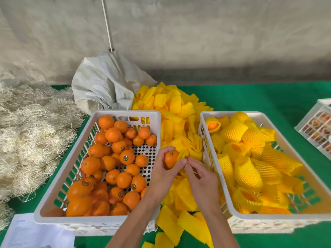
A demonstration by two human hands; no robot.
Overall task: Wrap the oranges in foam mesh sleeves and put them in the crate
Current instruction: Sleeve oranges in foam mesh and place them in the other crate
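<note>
Left hand (pixel 163 173) half-hiding orange (pixel 171 159)

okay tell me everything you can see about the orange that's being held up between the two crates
The held orange is small, round and bright, with a glossy peel and a small dark green stem button facing up. It is bare, with no foam mesh on it yet. The left hand grips it from below and behind, thumb across its lower right side. It sits above the pile of yellow foam mesh sleeves, just past the right rim of the crate of unwrapped oranges. The right hand is beside it.
</note>
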